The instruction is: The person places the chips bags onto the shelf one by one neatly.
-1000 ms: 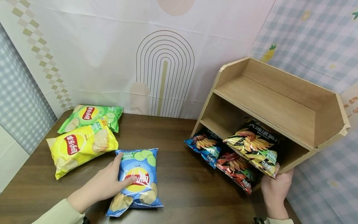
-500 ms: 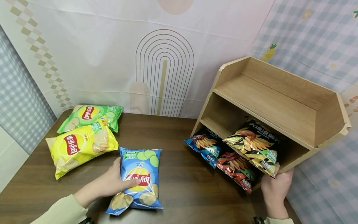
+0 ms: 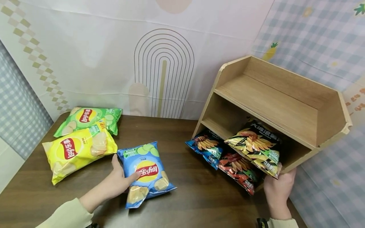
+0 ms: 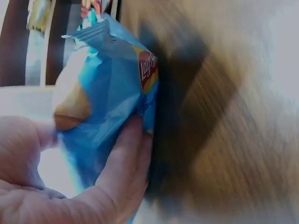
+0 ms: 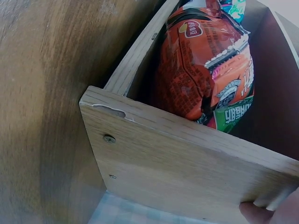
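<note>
My left hand point(image 3: 115, 180) grips a blue Lay's chip bag point(image 3: 146, 167) by its left side, thumb on the front. In the left wrist view this chip bag point(image 4: 107, 70) is held between thumb and fingers, with a dark shadow on the wood beside it. On the right, my right hand point(image 3: 280, 188) holds the front edge of the wooden shelf's point(image 3: 282, 98) right side. Fingertips point(image 5: 254, 212) touch that side panel point(image 5: 177, 161) in the right wrist view. The shelf holds a black-and-yellow chip bag point(image 3: 256, 145), with a blue-and-black one point(image 3: 205, 147) and a red one point(image 3: 238, 169) below.
A yellow Lay's bag point(image 3: 81, 148) lies on the dark wooden table point(image 3: 182, 202) at the left, overlapping a green Lay's bag point(image 3: 94, 117) behind it. A patterned cloth point(image 3: 99, 57) hangs along the back.
My left hand has shifted its grip to the bag's left side. The blue bag has turned a little and its lower end has risen from the table. My right hand keeps its hold.
</note>
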Action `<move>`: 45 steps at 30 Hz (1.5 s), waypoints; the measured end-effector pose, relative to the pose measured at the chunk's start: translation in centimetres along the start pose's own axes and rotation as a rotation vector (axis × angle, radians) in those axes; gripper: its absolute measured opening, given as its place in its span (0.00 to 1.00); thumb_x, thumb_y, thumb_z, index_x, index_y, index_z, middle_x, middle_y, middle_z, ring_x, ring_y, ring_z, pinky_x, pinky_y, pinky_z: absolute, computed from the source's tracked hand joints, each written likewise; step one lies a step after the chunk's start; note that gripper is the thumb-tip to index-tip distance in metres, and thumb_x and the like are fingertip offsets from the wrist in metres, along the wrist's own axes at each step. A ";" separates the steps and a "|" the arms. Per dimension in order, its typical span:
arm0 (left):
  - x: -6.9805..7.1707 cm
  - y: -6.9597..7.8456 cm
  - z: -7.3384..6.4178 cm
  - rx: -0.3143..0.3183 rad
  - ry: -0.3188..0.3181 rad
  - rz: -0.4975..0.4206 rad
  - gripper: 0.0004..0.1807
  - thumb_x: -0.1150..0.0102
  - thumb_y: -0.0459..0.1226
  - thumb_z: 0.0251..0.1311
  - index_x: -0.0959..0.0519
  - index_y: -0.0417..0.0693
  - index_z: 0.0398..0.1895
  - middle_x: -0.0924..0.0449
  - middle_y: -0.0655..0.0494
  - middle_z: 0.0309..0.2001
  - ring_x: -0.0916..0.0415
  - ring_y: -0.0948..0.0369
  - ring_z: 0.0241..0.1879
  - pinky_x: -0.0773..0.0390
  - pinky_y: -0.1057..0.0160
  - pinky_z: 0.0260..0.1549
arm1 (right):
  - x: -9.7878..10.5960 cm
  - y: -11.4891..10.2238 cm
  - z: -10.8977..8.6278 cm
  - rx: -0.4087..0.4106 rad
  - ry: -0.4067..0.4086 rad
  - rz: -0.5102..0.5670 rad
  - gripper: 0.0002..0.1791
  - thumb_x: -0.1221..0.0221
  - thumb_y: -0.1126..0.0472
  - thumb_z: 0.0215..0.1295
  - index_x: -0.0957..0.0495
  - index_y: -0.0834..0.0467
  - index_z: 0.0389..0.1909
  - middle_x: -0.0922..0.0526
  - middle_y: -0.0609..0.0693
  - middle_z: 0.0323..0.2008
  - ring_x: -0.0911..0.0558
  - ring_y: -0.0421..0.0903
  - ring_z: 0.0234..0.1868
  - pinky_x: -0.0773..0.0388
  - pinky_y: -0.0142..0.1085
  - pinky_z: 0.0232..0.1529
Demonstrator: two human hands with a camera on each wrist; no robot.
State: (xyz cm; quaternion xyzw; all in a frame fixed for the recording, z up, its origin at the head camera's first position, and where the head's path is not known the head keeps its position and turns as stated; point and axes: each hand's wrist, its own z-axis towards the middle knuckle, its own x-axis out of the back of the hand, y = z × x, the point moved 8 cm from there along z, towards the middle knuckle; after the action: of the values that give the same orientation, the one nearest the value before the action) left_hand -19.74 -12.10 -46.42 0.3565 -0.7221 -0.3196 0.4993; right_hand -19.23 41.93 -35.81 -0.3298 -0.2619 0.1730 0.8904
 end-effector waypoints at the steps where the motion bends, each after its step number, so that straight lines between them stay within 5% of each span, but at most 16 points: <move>1: 0.0 0.4 -0.2 -0.012 -0.010 0.038 0.68 0.41 0.57 0.61 0.87 0.32 0.66 0.45 0.13 0.59 0.25 0.39 0.49 0.27 0.44 0.51 | 0.0 0.0 0.0 0.000 0.000 0.000 0.24 0.55 0.59 0.71 0.37 0.70 0.61 0.32 0.69 0.53 0.32 0.64 0.57 0.40 0.51 0.64; 5: 0.8 3.0 -0.8 -0.117 0.000 0.324 0.64 0.41 0.62 0.57 0.69 0.30 0.73 0.27 0.26 0.51 0.20 0.45 0.42 0.22 0.45 0.41 | 0.2 -0.2 0.2 0.001 0.005 0.004 0.24 0.55 0.58 0.71 0.38 0.69 0.63 0.32 0.69 0.54 0.32 0.62 0.57 0.40 0.49 0.65; 8: 2.1 5.8 -0.2 -0.265 0.090 0.543 0.58 0.39 0.64 0.52 0.50 0.34 0.72 0.26 0.34 0.56 0.25 0.44 0.51 0.26 0.42 0.49 | 0.2 -0.2 0.3 0.004 0.006 0.003 0.24 0.55 0.59 0.71 0.37 0.69 0.62 0.32 0.69 0.54 0.32 0.63 0.57 0.40 0.51 0.64; 11: 2.5 8.0 1.2 -0.406 0.108 0.597 0.51 0.34 0.63 0.49 0.38 0.45 0.70 0.28 0.41 0.59 0.31 0.44 0.57 0.31 0.40 0.54 | 0.2 -0.1 0.2 0.004 0.009 -0.002 0.23 0.55 0.59 0.71 0.37 0.69 0.61 0.31 0.69 0.53 0.31 0.65 0.56 0.39 0.54 0.62; 15: 1.5 8.6 3.4 -0.487 0.004 0.597 0.49 0.32 0.62 0.47 0.36 0.55 0.71 0.35 0.47 0.65 0.41 0.44 0.64 0.42 0.37 0.61 | 0.1 -0.1 0.0 0.019 0.008 0.000 0.23 0.54 0.59 0.71 0.36 0.70 0.60 0.31 0.70 0.52 0.31 0.65 0.55 0.39 0.56 0.61; 18: 0.8 7.8 4.7 -0.465 -0.071 0.608 0.49 0.33 0.64 0.46 0.37 0.58 0.72 0.41 0.47 0.70 0.50 0.40 0.69 0.52 0.33 0.63 | -0.2 -0.1 -0.1 0.023 0.001 0.007 0.23 0.54 0.58 0.71 0.36 0.70 0.60 0.31 0.70 0.52 0.31 0.63 0.54 0.39 0.55 0.62; 23: 0.2 6.2 5.8 -0.360 -0.141 0.621 0.51 0.39 0.69 0.47 0.37 0.55 0.72 0.42 0.45 0.71 0.46 0.37 0.67 0.48 0.30 0.60 | -0.2 -0.1 -0.1 0.034 0.008 0.012 0.24 0.54 0.58 0.72 0.36 0.69 0.61 0.31 0.69 0.53 0.31 0.61 0.55 0.39 0.51 0.63; 33: -0.3 6.0 4.1 -0.163 -0.033 0.786 0.51 0.50 0.70 0.55 0.37 0.42 0.71 0.37 0.31 0.64 0.31 0.32 0.55 0.28 0.37 0.48 | 0.2 -0.1 -0.1 0.017 0.017 0.006 0.23 0.53 0.58 0.71 0.35 0.71 0.60 0.31 0.70 0.53 0.31 0.67 0.56 0.40 0.55 0.62; 37: -0.3 6.1 3.1 -0.087 -0.042 0.850 0.52 0.51 0.70 0.56 0.39 0.39 0.71 0.30 0.29 0.58 0.28 0.34 0.52 0.24 0.39 0.41 | 0.2 -0.1 -0.1 0.017 0.022 0.014 0.23 0.54 0.59 0.71 0.36 0.70 0.60 0.31 0.70 0.53 0.31 0.66 0.55 0.40 0.54 0.63; 41: -0.1 5.8 2.5 -0.014 -0.070 0.920 0.51 0.53 0.73 0.52 0.27 0.39 0.61 0.21 0.36 0.48 0.24 0.42 0.44 0.22 0.43 0.34 | 0.2 0.0 -0.1 0.030 0.022 0.016 0.23 0.53 0.59 0.71 0.36 0.71 0.60 0.31 0.70 0.52 0.31 0.65 0.56 0.39 0.53 0.63; 45: 0.3 6.0 2.5 -0.056 -0.059 0.990 0.51 0.54 0.77 0.47 0.18 0.38 0.47 0.22 0.38 0.45 0.28 0.46 0.42 0.24 0.45 0.39 | 0.1 -0.1 0.0 0.056 0.020 0.019 0.23 0.53 0.60 0.71 0.36 0.71 0.60 0.31 0.71 0.53 0.31 0.64 0.56 0.39 0.50 0.64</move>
State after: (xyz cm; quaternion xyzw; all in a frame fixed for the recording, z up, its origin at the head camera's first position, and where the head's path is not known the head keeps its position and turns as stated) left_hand -23.34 -8.84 -42.08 -0.0521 -0.8097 -0.0734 0.5799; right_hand -19.14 41.92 -35.66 -0.3091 -0.2446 0.1855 0.9001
